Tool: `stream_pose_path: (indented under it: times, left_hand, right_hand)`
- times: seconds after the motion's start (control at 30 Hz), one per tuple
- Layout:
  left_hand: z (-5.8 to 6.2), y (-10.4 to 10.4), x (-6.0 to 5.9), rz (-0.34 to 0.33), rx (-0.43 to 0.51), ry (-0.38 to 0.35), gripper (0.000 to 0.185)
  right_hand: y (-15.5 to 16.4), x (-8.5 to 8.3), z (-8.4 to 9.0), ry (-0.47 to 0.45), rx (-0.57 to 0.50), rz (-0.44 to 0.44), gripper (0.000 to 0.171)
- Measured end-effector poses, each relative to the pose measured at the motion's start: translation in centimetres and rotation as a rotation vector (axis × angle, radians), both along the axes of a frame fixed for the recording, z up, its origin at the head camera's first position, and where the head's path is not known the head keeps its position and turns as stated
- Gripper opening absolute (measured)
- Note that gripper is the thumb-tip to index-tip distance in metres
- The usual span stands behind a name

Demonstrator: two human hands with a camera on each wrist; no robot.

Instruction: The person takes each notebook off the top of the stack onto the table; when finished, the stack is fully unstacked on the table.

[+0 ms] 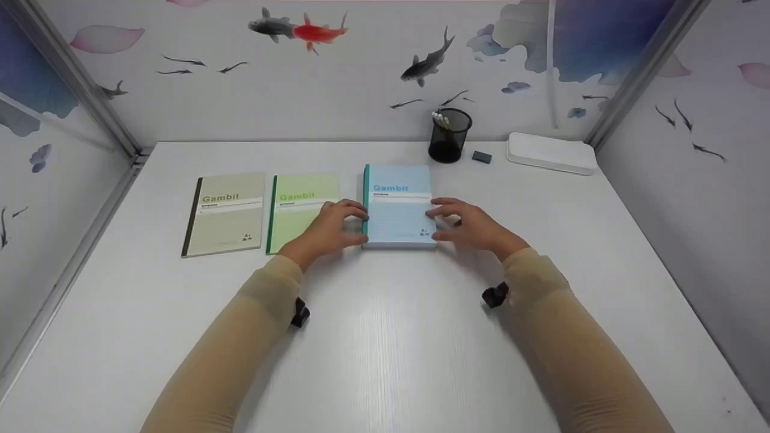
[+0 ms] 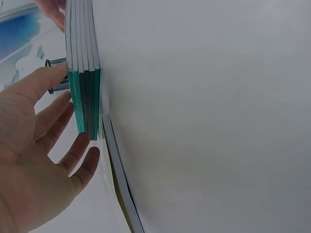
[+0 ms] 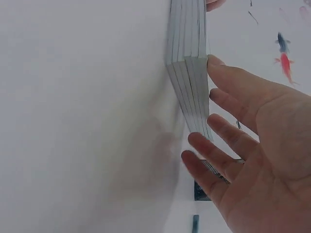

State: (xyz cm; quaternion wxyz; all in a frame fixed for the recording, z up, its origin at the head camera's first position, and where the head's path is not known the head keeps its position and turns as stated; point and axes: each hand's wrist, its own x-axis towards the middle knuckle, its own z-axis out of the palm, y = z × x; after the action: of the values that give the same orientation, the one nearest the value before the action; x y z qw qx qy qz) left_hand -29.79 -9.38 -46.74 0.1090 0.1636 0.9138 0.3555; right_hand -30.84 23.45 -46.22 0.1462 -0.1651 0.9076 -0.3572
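Note:
A neat stack of notebooks (image 1: 398, 210) lies on the table, with a light blue "Gambit" cover on top and a teal spine on its left. My left hand (image 1: 334, 228) is at the spine side, fingers spread and loosely bent, thumb and fingertips at the edge. At the opposite side my right hand (image 1: 472, 225) has its fingers extended along the page edges. In the left wrist view several green spines (image 2: 86, 104) stand layered beside the fingers. The right wrist view shows the pale page edges (image 3: 189, 77) near the thumb tip. Neither hand wraps around the stack.
To the left lie a green notebook (image 1: 301, 186), partly behind my left hand, and a beige notebook (image 1: 225, 225). At the back stand a black mesh pen holder (image 1: 446, 147) with pens, a dark eraser-like block (image 1: 482, 157) and a white case (image 1: 550, 154). Printed walls enclose the table.

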Motion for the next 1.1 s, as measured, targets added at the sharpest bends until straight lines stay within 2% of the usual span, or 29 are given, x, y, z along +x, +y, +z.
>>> stream_pose_path:
  times: [0.17,0.37,0.5,0.67,0.83,1.1]
  left_hand:
    - [0.5,0.1,-0.1,0.024,-0.004,-0.022,0.043]
    - [0.2,0.4,0.0,0.019,0.001,-0.024,0.043]
    - [-0.1,0.4,0.2,0.026,0.015,-0.01,0.043]
    - [-0.2,0.3,0.2,0.039,0.0,0.011,0.049]
    - [0.0,0.3,-0.1,0.059,0.017,-0.005,0.054]
    - [-0.2,0.2,-0.2,0.092,0.047,-0.032,0.044]
  right_hand:
    - [-0.7,-0.4,0.1,-0.086,-0.171,-0.186,0.05]
    - [-1.6,-0.7,-0.8,-0.194,-0.173,-0.302,0.064]
    - [-1.9,-0.6,-1.2,-0.185,-0.143,-0.332,0.072]
    - [-1.8,-0.7,-1.4,-0.185,-0.132,-0.337,0.07]
    - [-1.7,-0.9,-1.5,-0.213,-0.178,-0.339,0.069]
    - [-1.5,-0.9,-1.3,-0.304,-0.242,-0.384,0.062]
